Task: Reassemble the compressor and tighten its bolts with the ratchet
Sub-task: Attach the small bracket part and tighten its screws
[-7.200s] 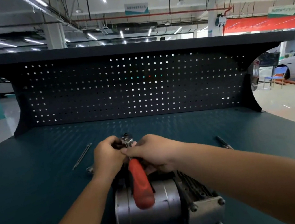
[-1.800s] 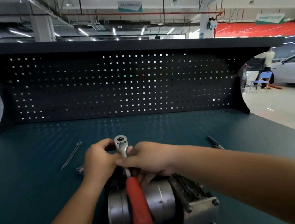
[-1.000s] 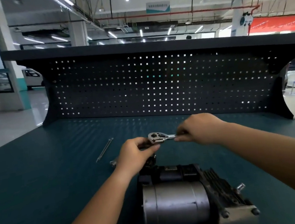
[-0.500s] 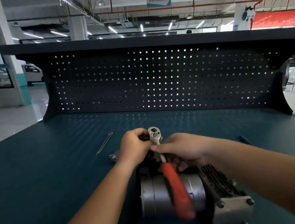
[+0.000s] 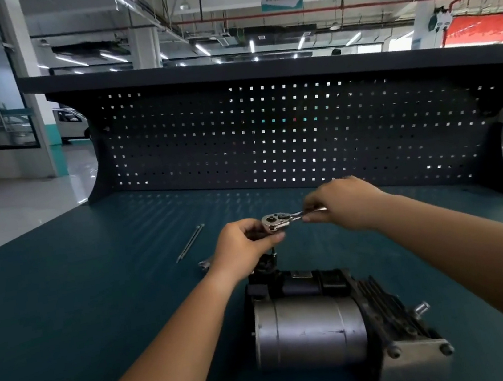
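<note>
Both hands (image 5: 244, 243) hold ratchet (image 5: 277, 221) above compressor (image 5: 326, 318)

Bare forearms (image 5: 169, 347), left hand (image 5: 244, 243), right hand (image 5: 344, 203)

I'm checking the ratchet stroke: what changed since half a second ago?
The right hand swung the ratchet so its handle points right instead of back over the compressor, still gripping it. The left hand still holds the ratchet's head. The compressor and the two thin rods have not moved.
</note>
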Demonstrator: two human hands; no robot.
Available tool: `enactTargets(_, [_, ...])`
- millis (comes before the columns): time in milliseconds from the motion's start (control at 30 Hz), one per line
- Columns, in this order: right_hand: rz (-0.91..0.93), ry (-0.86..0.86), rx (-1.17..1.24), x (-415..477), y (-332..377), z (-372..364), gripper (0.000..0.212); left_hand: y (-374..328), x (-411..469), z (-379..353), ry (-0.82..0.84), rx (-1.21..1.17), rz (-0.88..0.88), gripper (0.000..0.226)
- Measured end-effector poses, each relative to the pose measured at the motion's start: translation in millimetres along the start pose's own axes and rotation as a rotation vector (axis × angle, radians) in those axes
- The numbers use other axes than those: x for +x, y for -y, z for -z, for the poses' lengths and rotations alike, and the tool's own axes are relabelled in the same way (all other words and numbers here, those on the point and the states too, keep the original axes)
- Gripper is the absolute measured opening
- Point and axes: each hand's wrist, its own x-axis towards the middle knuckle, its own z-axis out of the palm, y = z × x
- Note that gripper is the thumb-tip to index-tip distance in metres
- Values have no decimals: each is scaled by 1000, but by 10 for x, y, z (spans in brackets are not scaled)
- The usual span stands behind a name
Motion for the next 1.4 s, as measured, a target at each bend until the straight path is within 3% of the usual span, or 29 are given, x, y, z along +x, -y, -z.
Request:
enactTargets(100, [11,76,-28,-146,8,50,34,-12,-31,-21,26,2,-27,17])
enactTargets(200, [28,224,137,-314,126,87,34,-22,-61,-31,41,8,-53,21])
enactTargets(367, [-77,382,778,-365,499,61,42,1,-124,-49,-90,124,-109,28])
enactTargets(533, [-238,401,1236,-271,640,94,37,50,-49,-45,-137,128,-31,13])
enactTargets(633, [-278,426,1387,-313,661,-6,32,44,-2,-29,-86,72,-20,12])
enactTargets(733, [-243,442,1214,-317,572,23,34,38,44,24,-13,76,-41,18])
enactTargets(900, [-69,400,403,-151,122,223,31,15,39,20,48,43,-63,13])
enactTargets(1133, [-35,90,51,-50,30,17,39,30,34,43,50,29,-61,15])
enactTargets(1233, [-10,137,28,-217,58,93,38,61,-3,19,53,8,-74,22])
enactTargets(1300, [9,227,162,-352,190,105,40,62,-33,-12,58,5,-84,25])
enactTargets(1400, [-118,381,724,-458,538,56,42,48,-65,-32,-18,36,-112,29])
